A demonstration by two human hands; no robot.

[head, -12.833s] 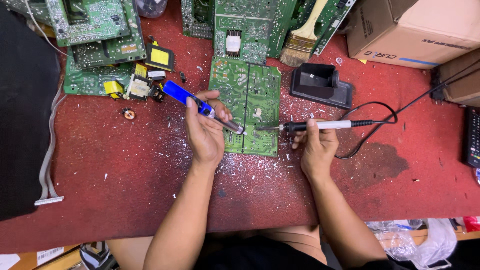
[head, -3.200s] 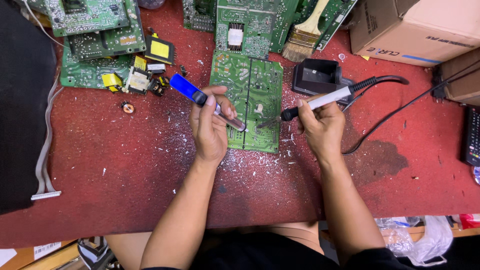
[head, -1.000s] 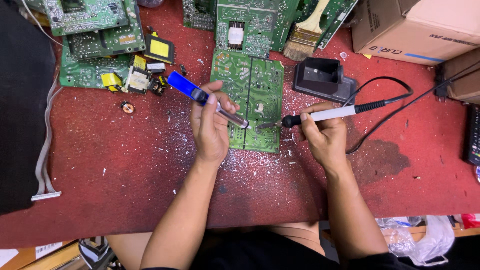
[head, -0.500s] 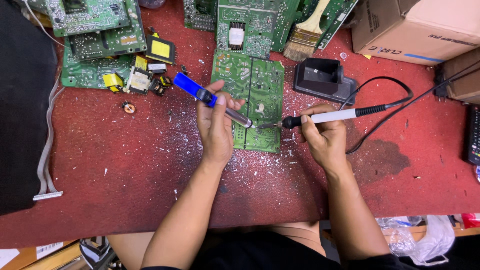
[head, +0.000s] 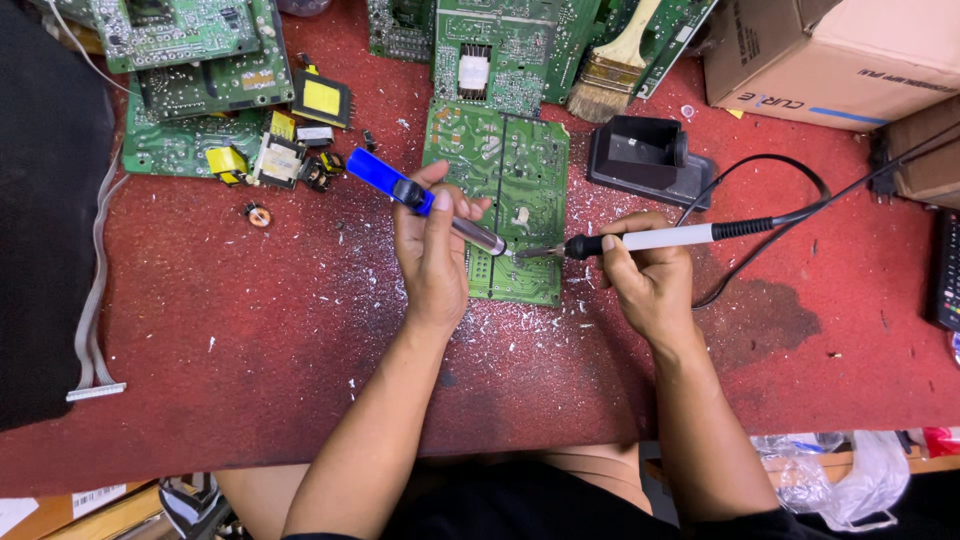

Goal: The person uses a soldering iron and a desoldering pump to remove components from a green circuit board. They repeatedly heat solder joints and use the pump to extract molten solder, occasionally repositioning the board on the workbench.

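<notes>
hands first: our left hand point(head: 432, 250) grips a blue-handled solder sucker point(head: 425, 203) like a pen, its metal nose slanting down to the green circuit board point(head: 505, 200). our right hand point(head: 650, 280) closes around the white soldering iron point(head: 640, 240), held low and almost level so its tip meets the sucker's nose at one spot on the board's near right part, probably so heat and suction can act on the same joint. the board lies flat on the red table point(head: 250, 340), between and just beyond both hands, with pale flecks scattered round it. farther off sit a black iron stand point(head: 645, 160), a paintbrush point(head: 615, 70), more boards point(head: 190, 60) and a cardboard box point(head: 840, 50).
</notes>
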